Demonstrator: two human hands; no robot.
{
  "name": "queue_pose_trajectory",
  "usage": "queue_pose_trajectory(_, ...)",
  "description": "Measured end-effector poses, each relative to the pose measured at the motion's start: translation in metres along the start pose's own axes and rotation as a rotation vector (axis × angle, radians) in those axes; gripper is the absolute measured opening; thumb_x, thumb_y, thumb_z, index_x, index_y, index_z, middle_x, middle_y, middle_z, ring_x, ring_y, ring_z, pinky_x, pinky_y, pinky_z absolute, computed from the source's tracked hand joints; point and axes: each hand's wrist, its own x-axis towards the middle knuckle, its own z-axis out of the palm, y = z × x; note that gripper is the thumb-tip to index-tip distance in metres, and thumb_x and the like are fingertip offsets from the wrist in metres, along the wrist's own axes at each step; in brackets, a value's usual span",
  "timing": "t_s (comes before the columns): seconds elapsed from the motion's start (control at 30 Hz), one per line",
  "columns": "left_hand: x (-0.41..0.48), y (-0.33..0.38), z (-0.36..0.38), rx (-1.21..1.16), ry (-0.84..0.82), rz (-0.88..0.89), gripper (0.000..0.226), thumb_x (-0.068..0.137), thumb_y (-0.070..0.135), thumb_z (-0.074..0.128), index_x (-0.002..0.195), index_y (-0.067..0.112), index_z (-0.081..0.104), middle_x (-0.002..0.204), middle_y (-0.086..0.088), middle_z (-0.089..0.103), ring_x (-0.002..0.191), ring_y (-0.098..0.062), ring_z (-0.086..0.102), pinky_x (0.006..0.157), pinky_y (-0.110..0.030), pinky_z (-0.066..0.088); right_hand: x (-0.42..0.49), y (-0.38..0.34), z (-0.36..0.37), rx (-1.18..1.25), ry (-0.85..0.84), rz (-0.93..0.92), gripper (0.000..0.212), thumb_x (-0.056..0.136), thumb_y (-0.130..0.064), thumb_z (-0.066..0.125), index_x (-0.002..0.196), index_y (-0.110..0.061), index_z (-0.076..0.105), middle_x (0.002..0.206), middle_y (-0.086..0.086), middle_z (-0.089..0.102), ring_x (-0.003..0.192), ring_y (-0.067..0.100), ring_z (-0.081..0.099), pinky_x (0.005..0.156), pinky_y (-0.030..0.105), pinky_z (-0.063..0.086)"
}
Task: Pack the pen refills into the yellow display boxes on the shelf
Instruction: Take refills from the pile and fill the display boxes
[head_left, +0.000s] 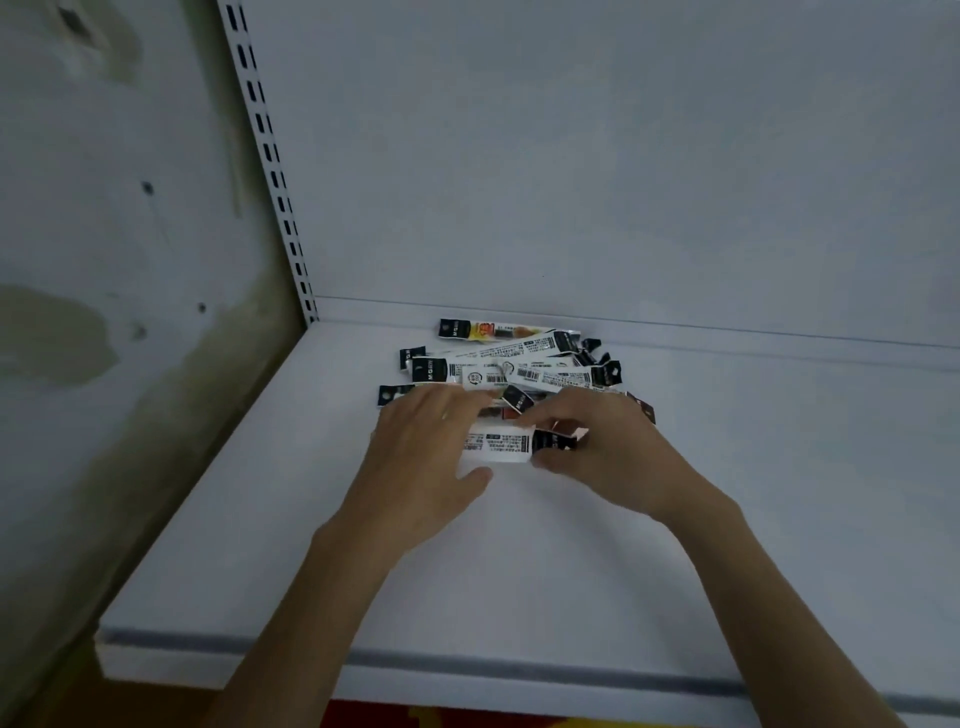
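Note:
A loose pile of several pen refill packets (519, 366), white with black ends and barcodes, lies on the white shelf (727, 493) near its back wall. My left hand (421, 441) and my right hand (597, 441) meet at the pile's front. Between them they hold a small bundle of refill packets (501, 444): my left fingers curl over its left end with the thumb underneath, and my right fingers pinch its black right end. No yellow display box shows on the shelf top.
The shelf's back panel (623, 182) rises right behind the pile. A slotted upright (270, 156) and a stained wall (104, 260) close the left side. Below the shelf's front edge (467, 665) a red and yellow surface (467, 719) peeks out.

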Motion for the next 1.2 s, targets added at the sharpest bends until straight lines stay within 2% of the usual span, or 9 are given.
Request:
queue_pose_trajectory(0.1, -0.003, -0.009, -0.006, -0.037, -0.048, -0.053, 0.04, 0.092, 0.025, 0.049, 0.131, 0.028, 0.045, 0.125, 0.008, 0.056, 0.105, -0.014, 0.054, 0.086, -0.031, 0.045, 0.007, -0.014, -0.006, 0.224, -0.072, 0.028, 0.027, 0.074, -0.007, 0.076, 0.093, -0.026, 0.07, 0.087, -0.012, 0.065, 0.076, 0.004, 0.059, 0.067, 0.015, 0.048)
queue_pose_trajectory(0.23, -0.008, -0.035, -0.017, -0.056, -0.04, -0.186, 0.017, 0.098, 0.027, 0.037, 0.1, 0.021, 0.052, 0.079, 0.001, 0.06, 0.065, -0.016, 0.052, 0.053, -0.027, 0.033, 0.027, -0.006, -0.005, 0.321, 0.056, 0.207, 0.014, 0.08, -0.008, 0.07, 0.084, -0.021, 0.067, 0.069, 0.0, 0.064, 0.052, 0.004, 0.054, 0.056, 0.022, 0.046)
queue_pose_trajectory(0.4, -0.011, -0.056, -0.024, -0.222, -0.024, -0.353, 0.037, 0.094, 0.048, 0.031, 0.076, 0.021, 0.048, 0.06, 0.002, 0.049, 0.061, -0.016, 0.05, 0.053, -0.03, 0.033, 0.055, 0.008, 0.033, -0.244, 0.067, 0.438, 0.038, 0.082, -0.05, 0.06, 0.091, -0.013, 0.058, 0.085, 0.001, 0.058, 0.083, 0.022, 0.056, 0.062, 0.029, 0.038)
queue_pose_trajectory(0.5, -0.008, -0.053, -0.026, -0.234, -0.009, -0.287, 0.033, 0.096, 0.045, 0.029, 0.089, 0.023, 0.052, 0.074, 0.002, 0.059, 0.073, -0.017, 0.056, 0.064, -0.034, 0.045, 0.058, 0.005, 0.042, -0.308, 0.117, 0.386, 0.02, 0.088, -0.033, 0.054, 0.093, -0.014, 0.058, 0.093, 0.003, 0.061, 0.087, 0.024, 0.056, 0.063, 0.029, 0.037)
queue_pose_trajectory(0.7, 0.005, -0.043, -0.029, -0.347, 0.123, -0.16, 0.022, 0.098, 0.034, 0.032, 0.11, 0.024, 0.047, 0.085, 0.006, 0.061, 0.066, -0.011, 0.052, 0.061, -0.032, 0.041, 0.04, -0.01, 0.027, 0.126, 0.3, 0.15, 0.014, 0.093, -0.009, 0.05, 0.082, -0.011, 0.059, 0.078, 0.002, 0.066, 0.074, 0.017, 0.062, 0.071, 0.031, 0.052)
queue_pose_trajectory(0.87, 0.014, -0.011, -0.026, -0.504, -0.182, -0.205, 0.058, 0.066, 0.074, 0.049, 0.108, 0.033, 0.048, 0.096, 0.017, 0.06, 0.075, -0.001, 0.053, 0.065, -0.026, 0.043, 0.029, -0.04, 0.011, 0.649, 0.341, 0.196, 0.018, 0.093, -0.003, 0.048, 0.078, -0.006, 0.058, 0.072, 0.013, 0.066, 0.059, 0.018, 0.067, 0.048, 0.029, 0.054)
queue_pose_trajectory(0.97, 0.015, 0.006, -0.018, -0.753, -0.254, -0.24, 0.029, 0.081, 0.043, 0.064, 0.106, 0.029, 0.057, 0.097, 0.009, 0.065, 0.088, -0.004, 0.06, 0.076, -0.025, 0.048, 0.021, -0.04, 0.012, 0.644, 0.415, 0.23, 0.017, 0.093, -0.003, 0.049, 0.079, -0.002, 0.059, 0.068, 0.011, 0.067, 0.057, 0.015, 0.067, 0.048, 0.027, 0.054)
queue_pose_trajectory(1.03, 0.015, 0.012, -0.014, -0.805, -0.253, -0.228, 0.014, 0.086, 0.028, 0.059, 0.1, 0.027, 0.059, 0.084, 0.008, 0.064, 0.077, -0.005, 0.058, 0.067, -0.025, 0.045, 0.019, -0.037, 0.012, 0.629, 0.529, 0.271, 0.016, 0.092, -0.004, 0.05, 0.08, -0.003, 0.061, 0.066, 0.008, 0.066, 0.054, 0.012, 0.066, 0.049, 0.028, 0.055)
queue_pose_trajectory(1.2, 0.017, 0.006, -0.018, -0.986, -0.223, -0.324, 0.019, 0.097, 0.012, 0.039, 0.098, 0.015, 0.058, 0.067, 0.002, 0.066, 0.057, -0.007, 0.062, 0.062, -0.026, 0.052, 0.024, -0.011, 0.011, 0.573, 0.545, 0.392, 0.018, 0.092, -0.019, 0.053, 0.101, -0.007, 0.064, 0.074, 0.008, 0.068, 0.063, 0.018, 0.067, 0.061, 0.029, 0.056)
